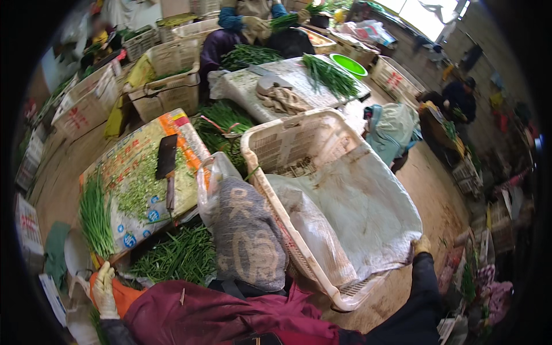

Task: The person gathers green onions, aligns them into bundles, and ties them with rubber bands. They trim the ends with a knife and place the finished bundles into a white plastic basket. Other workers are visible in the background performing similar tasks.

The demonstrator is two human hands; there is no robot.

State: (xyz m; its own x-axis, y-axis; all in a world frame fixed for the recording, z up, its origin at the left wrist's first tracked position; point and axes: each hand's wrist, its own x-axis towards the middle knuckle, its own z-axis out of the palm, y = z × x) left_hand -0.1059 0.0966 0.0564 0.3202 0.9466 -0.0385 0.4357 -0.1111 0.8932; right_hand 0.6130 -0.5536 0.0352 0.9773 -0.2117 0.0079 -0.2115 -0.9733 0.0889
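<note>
In a pale work glove, my right hand grips the near right rim of a white plastic crate, where a dirty whitish plastic sheet hangs over the edge. The crate stands tilted beside my knees, with the sheet and some debris inside. My left hand, also gloved, is low at the left beside an orange cloth; whether it holds anything is unclear. Ahead of it, a bundle of green chives lies on a sack-covered board. A cleaver rests on this board among chopped trimmings.
Cut greens lie below the board, near a grey patterned cloth on my lap. Opposite, a gloved person holds greens behind a white-covered table. More crates and a green basin stand around. Another person works far right.
</note>
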